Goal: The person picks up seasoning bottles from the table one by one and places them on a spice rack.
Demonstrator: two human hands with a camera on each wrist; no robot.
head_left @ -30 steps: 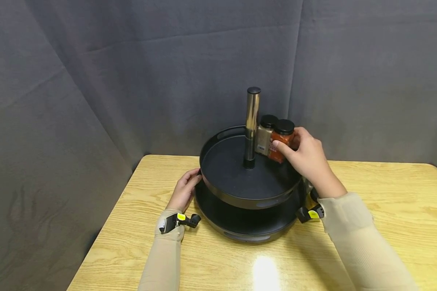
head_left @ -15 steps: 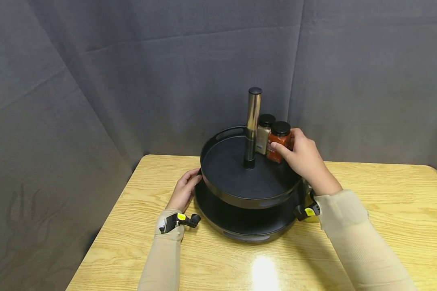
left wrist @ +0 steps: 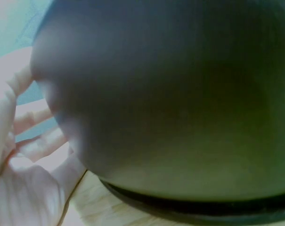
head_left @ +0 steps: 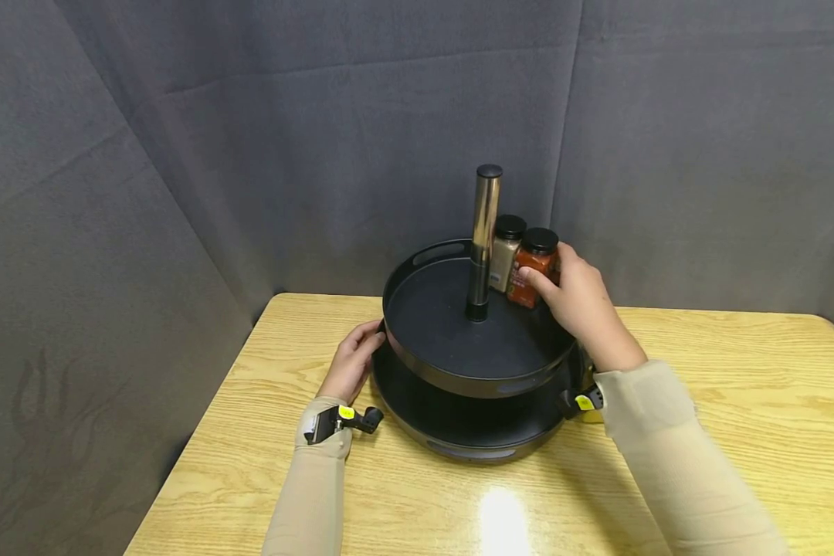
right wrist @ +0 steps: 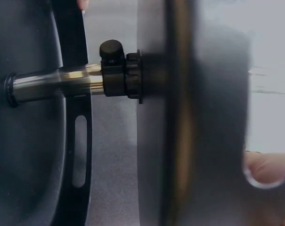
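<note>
A two-tier round black rack stands on the table, with its upper tray [head_left: 452,340] over the lower tray [head_left: 472,428] and a metal pole [head_left: 485,224] rising through the middle. My right hand [head_left: 580,293] holds a red spice jar [head_left: 523,289] with a black lid, thumb in front and fingers behind. The jar is on the right of the upper tray, close beside a beige spice jar [head_left: 503,266]. At the rack's left side, my left hand [head_left: 350,359] grips the rim; the left wrist view shows its fingers [left wrist: 41,141] reaching that edge.
A yellow item [head_left: 593,415], mostly hidden, shows under the right wrist. The wooden table [head_left: 730,386] ends at a grey curtain [head_left: 361,154] behind the rack. A black clamp knob [right wrist: 111,49] sits on the pole between the tiers.
The red spice jar has shifted slightly and stands more upright next to the beige one. My right hand and forearm moved a little left with it. The left hand stays at the rim.
</note>
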